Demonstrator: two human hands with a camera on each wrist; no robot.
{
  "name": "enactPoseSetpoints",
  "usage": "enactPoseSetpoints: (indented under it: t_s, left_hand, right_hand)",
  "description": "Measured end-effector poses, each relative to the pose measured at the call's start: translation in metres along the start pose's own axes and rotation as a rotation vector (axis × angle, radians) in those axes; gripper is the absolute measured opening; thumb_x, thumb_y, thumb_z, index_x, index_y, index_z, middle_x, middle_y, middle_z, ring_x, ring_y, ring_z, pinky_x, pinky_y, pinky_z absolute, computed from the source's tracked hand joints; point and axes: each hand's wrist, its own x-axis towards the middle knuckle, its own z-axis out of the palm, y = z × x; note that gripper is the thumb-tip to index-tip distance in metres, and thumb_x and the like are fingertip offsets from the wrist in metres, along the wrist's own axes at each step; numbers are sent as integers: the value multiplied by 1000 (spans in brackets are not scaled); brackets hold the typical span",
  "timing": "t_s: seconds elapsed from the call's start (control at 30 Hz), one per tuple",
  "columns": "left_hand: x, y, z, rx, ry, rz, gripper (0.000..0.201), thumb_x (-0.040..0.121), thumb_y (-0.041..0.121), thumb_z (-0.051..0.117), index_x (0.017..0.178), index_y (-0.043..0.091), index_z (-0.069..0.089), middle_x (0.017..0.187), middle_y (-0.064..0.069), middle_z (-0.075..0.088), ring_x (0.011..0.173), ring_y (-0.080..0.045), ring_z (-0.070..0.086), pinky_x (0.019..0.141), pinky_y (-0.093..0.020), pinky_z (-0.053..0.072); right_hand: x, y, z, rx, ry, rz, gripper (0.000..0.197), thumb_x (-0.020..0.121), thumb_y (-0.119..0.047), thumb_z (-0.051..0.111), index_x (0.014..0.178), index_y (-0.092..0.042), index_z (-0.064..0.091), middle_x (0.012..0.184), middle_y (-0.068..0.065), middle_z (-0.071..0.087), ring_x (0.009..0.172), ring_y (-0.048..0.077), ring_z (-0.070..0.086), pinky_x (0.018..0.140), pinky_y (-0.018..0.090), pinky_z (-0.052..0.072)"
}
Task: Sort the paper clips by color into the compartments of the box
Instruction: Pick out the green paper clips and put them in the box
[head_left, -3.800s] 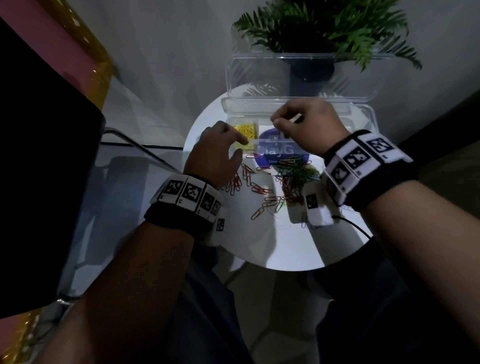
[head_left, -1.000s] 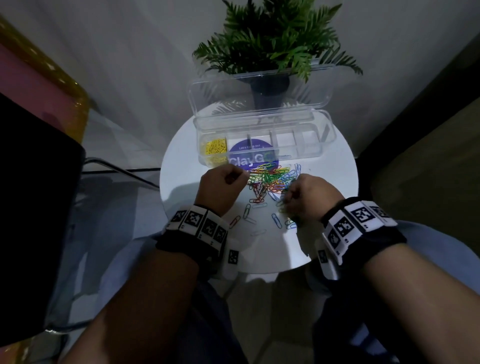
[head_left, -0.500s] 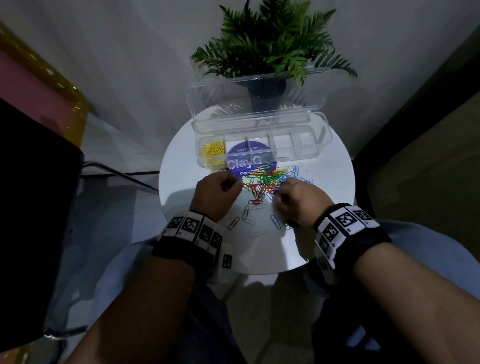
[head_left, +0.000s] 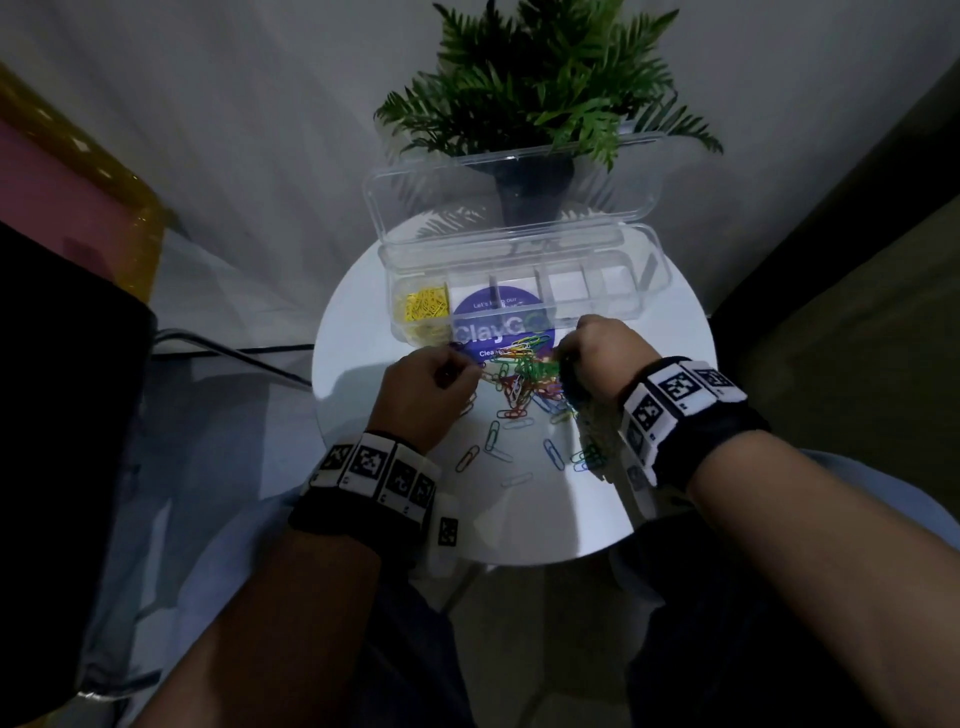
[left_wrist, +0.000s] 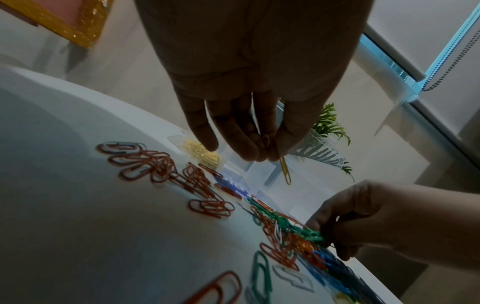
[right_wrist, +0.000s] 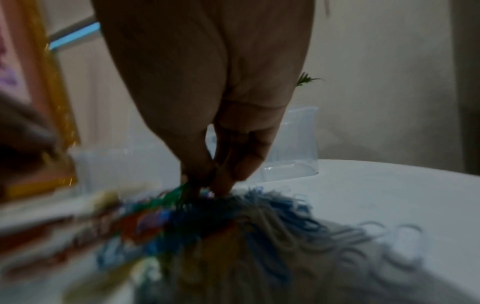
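Observation:
A clear compartment box stands open at the back of the round white table. Yellow clips fill its leftmost compartment; the others look bare. A mixed pile of paper clips lies in front of it. My left hand hovers at the pile's left edge. In the left wrist view it pinches a yellow paper clip that hangs down. My right hand is at the pile's right edge and pinches a bunch of green paper clips, also blurred in the right wrist view.
A potted fern stands behind the box's raised lid. Red clips lie grouped left of the pile. Single clips are scattered toward the table's near edge. A dark chair stands at the left.
My right hand has moved from the near side of the pile forward to its far right edge, close to the box. The left hand has stayed at the pile's left.

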Motion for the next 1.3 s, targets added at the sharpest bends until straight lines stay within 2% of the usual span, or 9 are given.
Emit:
enactPoseSetpoints:
  t_s: [0.17, 0.3, 0.43, 0.53, 0.63, 0.87, 1.0, 1.1, 1.3]
  left_hand:
    - [1, -1, -1, 44, -8, 13, 13, 84, 23, 66, 91, 13, 72, 80, 4, 64, 79, -8, 59, 65, -8, 40]
    - [2, -3, -3, 93, -24, 5, 13, 84, 24, 64, 89, 15, 72, 86, -1, 71, 83, -12, 63, 79, -21, 46]
    - [6, 4, -11, 71, -1, 17, 12, 85, 25, 64, 88, 17, 72, 80, -1, 70, 68, -8, 60, 67, -17, 46]
    - [15, 15, -24, 58, 94, 76, 14, 87, 26, 62, 90, 16, 72, 79, 5, 66, 73, -6, 59, 65, -9, 42]
    - [31, 21, -34, 41, 253, 189, 15, 87, 23, 61, 88, 12, 71, 82, -2, 69, 76, -13, 61, 74, -20, 45]
    - [54, 17, -39, 105, 234, 75, 15, 88, 22, 54, 98, 24, 66, 84, 6, 63, 73, -14, 56, 74, -22, 44]
    - [52, 7, -35, 196, 210, 146, 22, 87, 19, 56, 105, 25, 67, 110, 4, 63, 85, -18, 59, 81, -24, 46]
    - [41, 9, -32, 184, 287, 280, 22, 85, 19, 62, 106, 20, 68, 112, -1, 59, 83, -19, 60, 75, -25, 48]
    - [10, 34, -15, -103, -102, 189, 19, 86, 27, 66, 103, 18, 69, 98, -1, 69, 78, -14, 63, 74, -21, 49]
  right_hand:
    - [-3, 12, 2, 178, 181, 71, 23, 85, -8, 55, 100, -8, 72, 109, 14, 65, 102, 29, 59, 85, 25, 40]
    - [4, 8, 5, 31, 71, 5, 22, 85, -17, 58, 96, -3, 71, 105, 16, 61, 98, 31, 59, 83, 31, 44]
    - [9, 2, 10, -37, 36, 22, 25, 82, -22, 62, 91, -1, 70, 101, 18, 60, 95, 33, 59, 80, 34, 46]
    - [7, -2, 12, 5, 59, 22, 22, 81, -19, 59, 83, 0, 70, 93, 20, 66, 88, 34, 61, 75, 34, 46]
    - [4, 0, 14, 132, 94, 52, 21, 79, -16, 58, 78, 3, 68, 84, 21, 69, 81, 34, 62, 72, 36, 50]
    - [-3, 4, 12, 457, 148, 90, 8, 78, -17, 69, 75, -8, 69, 76, 4, 63, 71, 13, 54, 53, 4, 35]
    - [-7, 4, 10, 692, 112, 125, 9, 80, -19, 70, 78, -10, 69, 77, 14, 65, 70, 13, 54, 52, 4, 38]
    - [-9, 0, 9, 810, 93, 94, 9, 80, -17, 70, 71, -16, 69, 90, 31, 65, 73, 17, 53, 67, 18, 46]
    - [-10, -13, 6, 855, 42, -2, 10, 79, -19, 72, 77, -9, 68, 73, 23, 58, 73, 19, 50, 75, 33, 43]
